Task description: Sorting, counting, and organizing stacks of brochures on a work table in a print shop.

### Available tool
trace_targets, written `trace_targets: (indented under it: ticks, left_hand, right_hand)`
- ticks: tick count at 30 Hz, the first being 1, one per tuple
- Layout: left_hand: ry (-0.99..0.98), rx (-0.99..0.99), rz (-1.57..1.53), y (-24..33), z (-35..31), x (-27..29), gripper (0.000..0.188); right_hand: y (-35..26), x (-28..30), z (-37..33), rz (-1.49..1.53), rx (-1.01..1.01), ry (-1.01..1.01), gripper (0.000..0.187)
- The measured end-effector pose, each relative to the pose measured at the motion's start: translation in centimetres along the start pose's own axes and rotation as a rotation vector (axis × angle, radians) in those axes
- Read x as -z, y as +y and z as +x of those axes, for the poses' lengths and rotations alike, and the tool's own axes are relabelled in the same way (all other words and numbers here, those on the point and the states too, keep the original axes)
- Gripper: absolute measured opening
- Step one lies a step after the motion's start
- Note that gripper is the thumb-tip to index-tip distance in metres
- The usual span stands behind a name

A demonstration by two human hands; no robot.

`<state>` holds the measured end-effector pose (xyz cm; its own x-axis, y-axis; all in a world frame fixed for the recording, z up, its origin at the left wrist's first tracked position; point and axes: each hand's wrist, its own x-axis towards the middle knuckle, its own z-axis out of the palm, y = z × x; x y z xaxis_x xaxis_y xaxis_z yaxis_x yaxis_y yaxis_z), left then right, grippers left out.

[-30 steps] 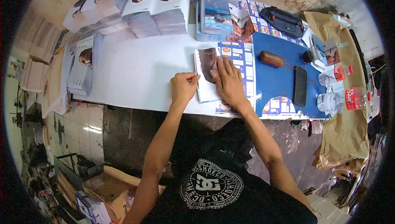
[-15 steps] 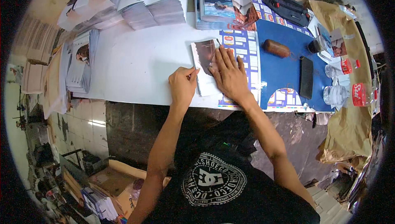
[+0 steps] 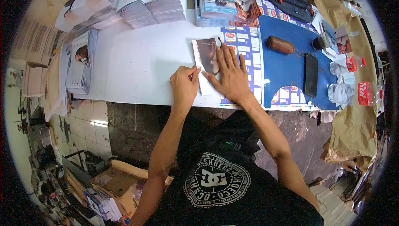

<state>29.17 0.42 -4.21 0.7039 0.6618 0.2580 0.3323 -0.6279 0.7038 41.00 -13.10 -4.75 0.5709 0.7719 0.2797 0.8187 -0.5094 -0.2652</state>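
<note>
A slim printed booklet [image 3: 205,53] with a brown picture on its white cover lies on the table in front of me. My left hand [image 3: 184,84] is closed, its thumb and forefinger pinching the booklet's left edge. Flat across the booklet's right side lies my right hand [image 3: 232,75], fingers stretched out and thumb spread over the lower cover. That palm hides the booklet's lower right part.
Tall stacks of booklets [image 3: 156,8] stand at the back left, with another bundle [image 3: 81,62] at the left end. A blue-covered stack [image 3: 218,1] is behind. On the blue mat [image 3: 278,72] lie a brown cylinder [image 3: 279,45] and a dark phone-like slab [image 3: 310,75]; plastic bottles [image 3: 341,94] are farther right.
My right thumb has spread a little to the left and nearer to me over the cover. My left hand keeps its pinch at the edge.
</note>
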Motion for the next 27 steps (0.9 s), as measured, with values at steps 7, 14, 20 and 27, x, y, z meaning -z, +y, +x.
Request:
trace_targets:
  ticks: [7,14,20,27]
  left_hand:
    - [0.009,0.021,-0.021,0.1,0.1,-0.1,0.018]
    - [0.041,-0.002,-0.029,0.2,-0.1,0.0,0.019]
    - [-0.116,-0.425,0.239,0.8,1.5,1.3,0.048]
    - [-0.441,-0.597,0.407,-2.6,3.7,2.7,0.045]
  right_hand:
    - [-0.1,-0.2,0.1,-0.016,-0.001,0.006,0.088]
    - [-0.4,-0.1,0.0,-0.008,0.001,0.028,0.087]
    - [-0.2,-0.2,-0.1,-0.011,-0.005,0.031,0.083]
    - [-0.3,-0.4,0.4,-0.021,0.006,0.024,0.086]
